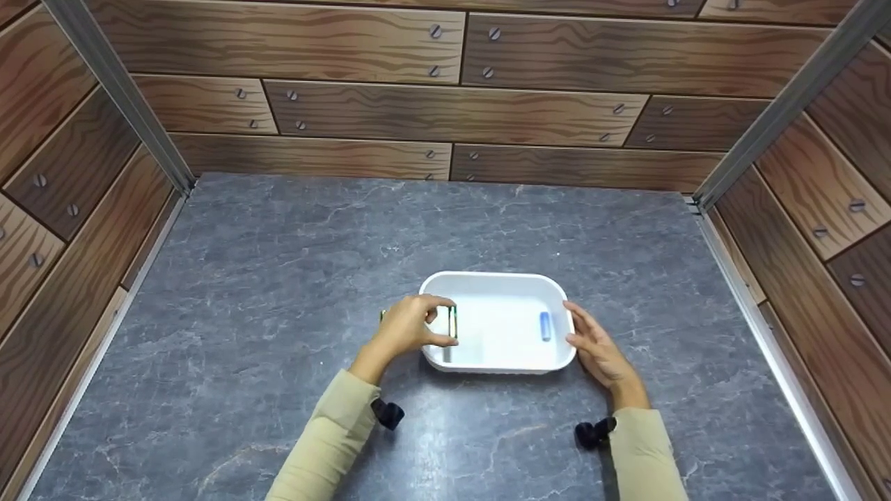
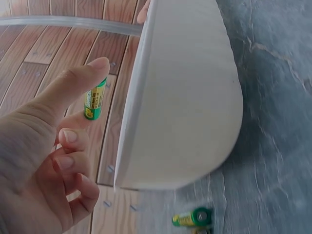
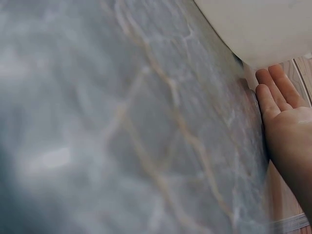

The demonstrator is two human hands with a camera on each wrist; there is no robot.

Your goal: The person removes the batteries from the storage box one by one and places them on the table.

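1. The left hand (image 1: 404,323) holds a green battery (image 1: 453,322) lengthwise, thumb at one end and index finger at the other. This end-to-end hold presumably leaves the sides free for release.
2. The battery sits between those two fingertips, above the rim of the white tub (image 1: 494,274) and over its left part. This position probably lets it enter without catching the wall.
3. The left thumb and index finger are parted by the battery's length; the remaining fingers curl loosely and grip nothing.
4. The right hand (image 1: 600,348) rests against the opposite end of the tub, apparently to steady it. Its fingers are extended and spread, thumb and forefinger at the rim; it lifts nothing.
5. A blue cylinder (image 1: 545,326) lies inside the tub, just inward of the right fingertips.
6. A loose battery (image 2: 185,219) lies on the table (image 1: 278,278), outside the tub near the left fingers, presumably within easy reach. An item beside it is cut off.
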